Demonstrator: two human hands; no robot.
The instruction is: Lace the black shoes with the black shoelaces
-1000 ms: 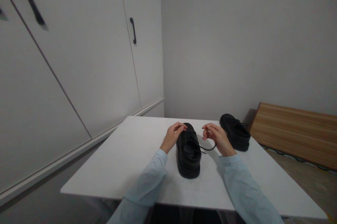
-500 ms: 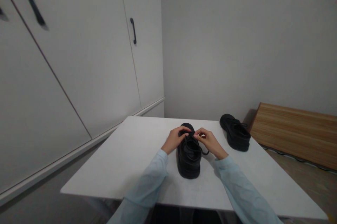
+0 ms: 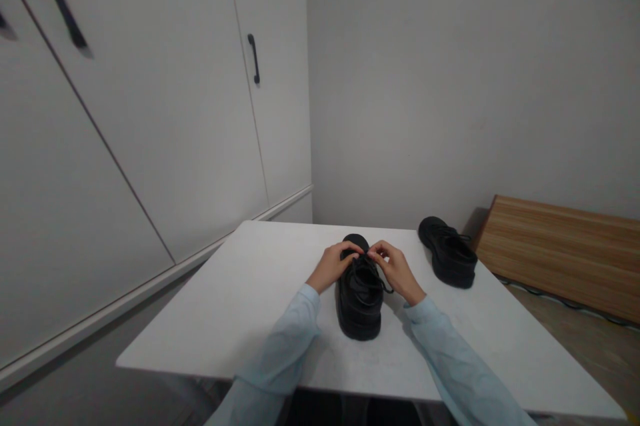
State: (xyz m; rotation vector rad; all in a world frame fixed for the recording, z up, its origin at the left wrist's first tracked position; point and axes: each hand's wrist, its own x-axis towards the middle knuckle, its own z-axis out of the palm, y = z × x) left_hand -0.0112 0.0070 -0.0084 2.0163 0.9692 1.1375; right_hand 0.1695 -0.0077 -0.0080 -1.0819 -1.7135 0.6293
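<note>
A black lace-up shoe (image 3: 360, 316) stands upright on the white table, its toe pointing away from me and its heel toward me. Over the front of its lacing, my left hand (image 3: 335, 265) pinches a black shoelace (image 3: 386, 287) from the left side. My right hand (image 3: 395, 269) comes in from the right, fingertips pressed together on the lace close to the left fingertips. Part of the lace hangs in a loop by the shoe's right side. The fingers hide much of the tongue and the upper lacing.
The matching black shoe (image 3: 450, 259) rests at the table's right back edge. Beyond it lies a wood-grain board or box (image 3: 565, 253). White cabinet doors (image 3: 200, 113) with dark handles rise on the left, and the white table (image 3: 225, 319) spreads around the shoe.
My right hand has shifted slightly left and closer to the left fingertips, and the hanging lace loop looks smaller. My left hand and both shoes look nearly unchanged.
</note>
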